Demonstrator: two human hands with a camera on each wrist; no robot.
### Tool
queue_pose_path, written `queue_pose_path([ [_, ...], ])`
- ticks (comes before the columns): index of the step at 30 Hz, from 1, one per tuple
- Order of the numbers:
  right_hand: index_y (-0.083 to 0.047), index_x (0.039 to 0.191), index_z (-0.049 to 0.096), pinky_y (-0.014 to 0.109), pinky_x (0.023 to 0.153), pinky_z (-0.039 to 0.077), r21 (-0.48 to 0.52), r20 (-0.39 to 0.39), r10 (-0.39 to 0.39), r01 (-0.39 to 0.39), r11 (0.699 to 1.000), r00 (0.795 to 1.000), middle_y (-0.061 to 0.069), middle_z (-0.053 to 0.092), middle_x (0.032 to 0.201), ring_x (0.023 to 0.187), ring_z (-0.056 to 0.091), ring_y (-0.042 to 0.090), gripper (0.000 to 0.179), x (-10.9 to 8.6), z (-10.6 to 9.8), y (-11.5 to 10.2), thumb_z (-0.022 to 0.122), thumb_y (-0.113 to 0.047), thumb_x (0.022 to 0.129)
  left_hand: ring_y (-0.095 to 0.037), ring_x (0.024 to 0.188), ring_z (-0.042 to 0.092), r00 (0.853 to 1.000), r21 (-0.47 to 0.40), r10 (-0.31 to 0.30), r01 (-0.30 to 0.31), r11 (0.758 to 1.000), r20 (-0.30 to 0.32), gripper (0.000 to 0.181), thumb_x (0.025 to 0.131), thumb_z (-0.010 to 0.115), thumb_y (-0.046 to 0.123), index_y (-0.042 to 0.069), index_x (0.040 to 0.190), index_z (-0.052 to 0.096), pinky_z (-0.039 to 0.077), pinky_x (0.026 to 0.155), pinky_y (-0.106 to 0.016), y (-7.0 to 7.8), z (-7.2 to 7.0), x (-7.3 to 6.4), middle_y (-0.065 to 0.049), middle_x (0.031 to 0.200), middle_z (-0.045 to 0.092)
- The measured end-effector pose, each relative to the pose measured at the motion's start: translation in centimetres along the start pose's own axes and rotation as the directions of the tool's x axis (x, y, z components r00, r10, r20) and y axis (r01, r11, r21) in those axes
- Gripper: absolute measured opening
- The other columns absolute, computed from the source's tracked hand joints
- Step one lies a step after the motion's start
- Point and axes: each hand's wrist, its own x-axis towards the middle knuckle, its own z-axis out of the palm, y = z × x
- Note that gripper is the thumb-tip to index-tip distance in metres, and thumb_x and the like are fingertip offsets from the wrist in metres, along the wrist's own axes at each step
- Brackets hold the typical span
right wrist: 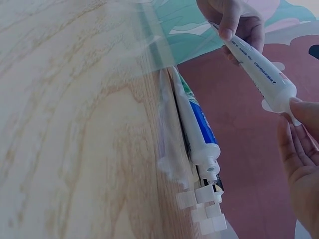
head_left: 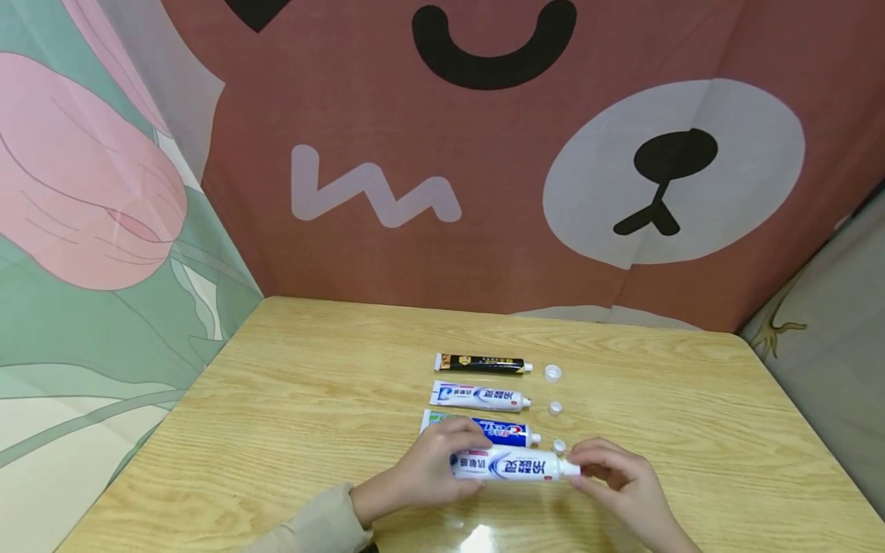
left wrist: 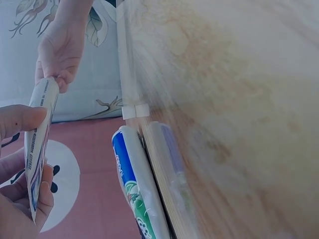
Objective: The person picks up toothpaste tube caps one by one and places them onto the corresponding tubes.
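A white toothpaste tube [head_left: 518, 465] with blue lettering is held above the table. My left hand [head_left: 442, 461] grips its tail end, thumb on one side and fingers on the other. At the opposite end my right hand [head_left: 625, 480] pinches the white cap [head_left: 570, 468] between thumb and fingers. Just behind lies a blue and green toothpaste tube [head_left: 501, 432], uncapped and partly covered by the left hand. In the right wrist view its bare nozzle [right wrist: 211, 169] shows. Whether the held cap is loosened cannot be told.
Farther back on the wooden table [head_left: 311, 369] lie a smaller white toothpaste tube [head_left: 480, 396] and a black one [head_left: 484, 364], both uncapped. A white cap sits right of each lying tube: the near cap [head_left: 558, 446], middle cap [head_left: 555, 408] and far cap [head_left: 552, 373]. Printed cloth [head_left: 387, 261] hangs behind.
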Motion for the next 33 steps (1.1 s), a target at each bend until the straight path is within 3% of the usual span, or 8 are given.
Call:
queue_pose_path([
  [7, 0.004, 0.097, 0.064, 0.02, 0.063, 0.051, 0.043, -0.016, 0.007, -0.007, 0.999, 1.0, 0.008, 0.064, 0.097, 0.082, 0.06, 0.01, 0.039, -0.32, 0.15, 0.42, 0.057, 0.029, 0.068, -0.007, 0.086, 0.054, 1.0, 0.001, 0.004, -0.004, 1.0, 0.006, 0.042, 0.06, 0.081, 0.013, 0.004, 0.098, 0.067, 0.042, 0.075, -0.011, 0.0, -0.05, 0.0, -0.001, 0.096, 0.061],
  [15, 0.01, 0.1, 0.057, 0.02, 0.066, 0.051, 0.019, -0.001, 0.022, -0.022, 1.0, 1.0, 0.006, 0.063, 0.094, 0.081, 0.06, 0.011, 0.035, -0.13, 0.14, 0.26, 0.059, 0.026, 0.068, -0.008, 0.089, 0.054, 1.0, 0.004, 0.017, -0.017, 1.0, -0.01, 0.042, 0.059, 0.082, 0.011, 0.003, 0.098, 0.067, 0.042, 0.077, -0.011, -0.09, 0.03, -0.1, -0.001, 0.097, 0.06],
  [22, 0.003, 0.095, 0.063, 0.019, 0.065, 0.05, 0.036, -0.013, 0.004, -0.003, 0.999, 1.0, 0.007, 0.063, 0.094, 0.08, 0.058, 0.01, 0.036, -0.27, 0.15, 0.41, 0.058, 0.027, 0.069, -0.007, 0.087, 0.054, 0.999, 0.014, 0.04, -0.04, 0.999, -0.013, 0.041, 0.06, 0.082, 0.012, 0.003, 0.097, 0.067, 0.042, 0.077, -0.011, -0.25, 0.07, -0.14, 0.0, 0.096, 0.06],
  [29, -0.002, 0.092, 0.065, 0.019, 0.06, 0.049, -0.061, -0.044, 0.079, -0.082, 0.995, 0.996, 0.001, 0.063, 0.09, 0.075, 0.058, 0.006, 0.033, -0.35, 0.22, 0.12, 0.06, 0.023, 0.071, -0.006, 0.086, 0.054, 0.999, 0.018, 0.048, -0.048, 0.999, -0.021, 0.041, 0.059, 0.082, 0.012, 0.004, 0.097, 0.067, 0.042, 0.076, -0.011, -0.34, 0.17, -0.26, 0.001, 0.095, 0.06],
  [33, -0.001, 0.098, 0.063, 0.019, 0.062, 0.05, -0.024, -0.022, 0.038, -0.038, 0.999, 0.999, 0.003, 0.063, 0.091, 0.076, 0.058, 0.009, 0.035, -0.27, -0.01, 0.31, 0.06, 0.022, 0.072, -0.007, 0.087, 0.054, 0.998, 0.022, 0.053, -0.053, 0.998, -0.02, 0.042, 0.059, 0.082, 0.012, 0.004, 0.097, 0.067, 0.041, 0.076, -0.011, -0.37, 0.2, -0.1, 0.0, 0.096, 0.06],
])
